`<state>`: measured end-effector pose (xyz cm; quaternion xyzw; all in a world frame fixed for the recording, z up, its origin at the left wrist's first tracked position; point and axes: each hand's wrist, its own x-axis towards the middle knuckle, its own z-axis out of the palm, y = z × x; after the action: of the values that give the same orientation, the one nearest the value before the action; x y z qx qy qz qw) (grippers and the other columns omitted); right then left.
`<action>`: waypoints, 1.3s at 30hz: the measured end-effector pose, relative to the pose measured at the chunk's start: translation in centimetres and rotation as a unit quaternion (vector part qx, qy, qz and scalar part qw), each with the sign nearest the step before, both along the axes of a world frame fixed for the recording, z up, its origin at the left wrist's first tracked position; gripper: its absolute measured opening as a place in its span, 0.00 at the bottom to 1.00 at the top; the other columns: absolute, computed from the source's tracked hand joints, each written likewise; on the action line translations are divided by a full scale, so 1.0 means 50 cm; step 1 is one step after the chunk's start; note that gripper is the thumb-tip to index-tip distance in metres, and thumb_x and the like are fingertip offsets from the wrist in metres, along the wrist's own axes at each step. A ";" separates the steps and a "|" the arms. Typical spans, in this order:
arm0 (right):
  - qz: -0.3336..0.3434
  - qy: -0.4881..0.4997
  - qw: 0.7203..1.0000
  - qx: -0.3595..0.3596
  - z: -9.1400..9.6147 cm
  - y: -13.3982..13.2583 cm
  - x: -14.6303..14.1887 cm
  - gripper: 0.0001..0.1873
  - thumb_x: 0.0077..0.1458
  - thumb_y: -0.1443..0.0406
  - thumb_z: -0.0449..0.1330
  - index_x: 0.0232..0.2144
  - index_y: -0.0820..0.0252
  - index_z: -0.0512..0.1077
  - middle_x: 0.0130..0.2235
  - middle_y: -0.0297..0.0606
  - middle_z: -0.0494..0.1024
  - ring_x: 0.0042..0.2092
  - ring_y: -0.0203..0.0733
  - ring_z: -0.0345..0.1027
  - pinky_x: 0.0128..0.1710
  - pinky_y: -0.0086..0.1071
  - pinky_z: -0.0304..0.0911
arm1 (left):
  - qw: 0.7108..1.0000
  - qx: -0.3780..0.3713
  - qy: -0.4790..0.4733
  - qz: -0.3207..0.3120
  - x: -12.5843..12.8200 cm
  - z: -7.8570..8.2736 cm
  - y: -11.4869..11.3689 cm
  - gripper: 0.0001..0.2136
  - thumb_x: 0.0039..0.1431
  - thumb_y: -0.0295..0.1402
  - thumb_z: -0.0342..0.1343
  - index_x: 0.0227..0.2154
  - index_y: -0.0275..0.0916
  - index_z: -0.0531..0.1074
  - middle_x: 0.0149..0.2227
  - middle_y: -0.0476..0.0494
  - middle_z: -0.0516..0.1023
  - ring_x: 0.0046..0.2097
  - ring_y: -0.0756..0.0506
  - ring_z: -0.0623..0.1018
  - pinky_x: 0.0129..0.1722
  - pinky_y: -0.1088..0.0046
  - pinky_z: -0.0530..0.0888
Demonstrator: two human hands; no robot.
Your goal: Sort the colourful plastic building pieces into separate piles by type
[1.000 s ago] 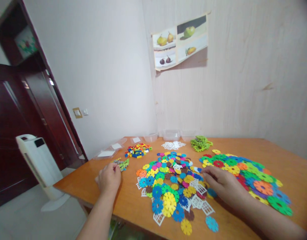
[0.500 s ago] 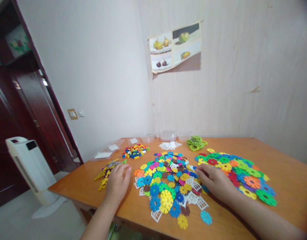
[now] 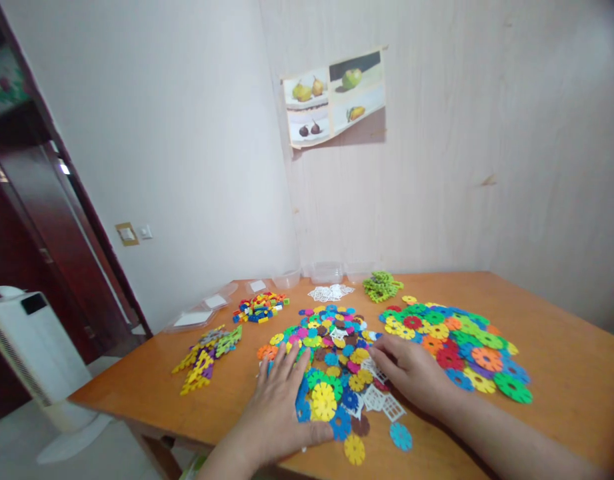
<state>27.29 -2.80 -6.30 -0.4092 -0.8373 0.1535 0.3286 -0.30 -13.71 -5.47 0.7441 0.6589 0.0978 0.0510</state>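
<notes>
"Where's my left hand [image 3: 277,405]?"
"Spread wide over the left side of the discs [image 3: 331,359], on the worktop [image 3: 137,380]."
"And my right hand [image 3: 411,373]?"
"At their right edge, your fingers [image 3: 385,348] curled; whether they grip anything, I can't tell."

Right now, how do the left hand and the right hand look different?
The left hand has its fingers spread wide; the right hand has its fingers curled in. The left hand covers the left side of the mixed pile; the right hand is at the pile's right edge. Both are bare.
</notes>
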 end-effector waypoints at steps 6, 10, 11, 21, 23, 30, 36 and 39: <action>0.008 -0.029 1.000 -0.003 0.004 -0.007 -0.004 0.18 0.64 0.55 0.47 0.28 0.56 0.68 0.30 0.35 0.74 0.32 0.39 0.67 0.33 0.31 0.56 | 0.999 0.002 0.035 0.003 0.020 0.012 0.062 0.48 0.47 0.67 0.47 0.68 0.51 0.44 0.71 0.47 0.37 0.70 0.33 0.37 0.65 0.42 0.35; 0.014 -0.026 1.000 -0.005 0.004 -0.004 -0.005 0.18 0.65 0.56 0.47 0.27 0.56 0.67 0.30 0.34 0.74 0.33 0.38 0.67 0.31 0.30 0.54 | 0.999 0.041 0.030 -0.017 0.026 0.013 0.098 0.42 0.52 0.64 0.46 0.66 0.49 0.53 0.70 0.43 0.46 0.70 0.33 0.42 0.65 0.41 0.37; 0.016 -0.024 1.000 -0.007 0.005 -0.003 -0.005 0.18 0.65 0.56 0.47 0.27 0.56 0.68 0.30 0.34 0.74 0.33 0.38 0.67 0.31 0.30 0.54 | 0.998 0.056 0.024 -0.025 0.028 0.015 0.106 0.39 0.53 0.63 0.46 0.65 0.50 0.56 0.70 0.43 0.50 0.70 0.33 0.45 0.65 0.41 0.39; 0.007 -0.025 1.000 -0.006 0.000 0.007 -0.005 0.17 0.65 0.59 0.47 0.25 0.57 0.66 0.27 0.33 0.73 0.31 0.36 0.66 0.30 0.29 0.51 | 0.977 0.171 -0.022 -0.122 0.063 0.040 0.176 0.08 0.61 0.33 0.51 0.34 0.44 0.75 0.47 0.45 0.75 0.53 0.42 0.69 0.59 0.60 0.62; 0.002 -0.023 1.000 -0.001 -0.003 0.013 -0.004 0.18 0.65 0.59 0.47 0.25 0.57 0.65 0.28 0.33 0.73 0.30 0.36 0.65 0.30 0.29 0.51 | 0.977 0.179 -0.011 -0.120 0.069 0.039 0.188 0.07 0.58 0.30 0.51 0.31 0.43 0.75 0.44 0.45 0.76 0.52 0.42 0.70 0.57 0.61 0.63; 0.002 -0.016 1.000 0.007 -0.007 0.020 -0.004 0.17 0.64 0.59 0.47 0.24 0.57 0.63 0.27 0.33 0.72 0.30 0.36 0.65 0.30 0.29 0.51 | 0.980 0.187 0.027 -0.058 0.083 0.040 0.205 0.09 0.56 0.29 0.51 0.23 0.42 0.73 0.40 0.46 0.77 0.50 0.41 0.69 0.57 0.56 0.60; 0.005 -0.016 1.000 0.007 -0.003 0.020 -0.005 0.17 0.64 0.60 0.47 0.24 0.57 0.64 0.27 0.34 0.73 0.31 0.36 0.66 0.30 0.29 0.52 | 0.990 0.141 0.033 -0.006 0.094 0.042 0.200 0.10 0.54 0.36 0.55 0.20 0.43 0.74 0.44 0.48 0.77 0.56 0.37 0.66 0.62 0.42 0.45; 0.005 -0.015 1.000 0.004 -0.004 0.021 -0.004 0.17 0.64 0.60 0.47 0.24 0.57 0.64 0.27 0.34 0.73 0.31 0.36 0.66 0.30 0.29 0.52 | 0.990 0.134 0.031 0.024 0.099 0.042 0.205 0.11 0.51 0.41 0.58 0.19 0.43 0.73 0.45 0.48 0.77 0.58 0.34 0.64 0.61 0.38 0.41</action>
<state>27.09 -1.76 -6.50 -0.4058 -0.8449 0.1458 0.3164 4.66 -3.47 -3.35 0.7309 0.6588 0.1632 -0.0717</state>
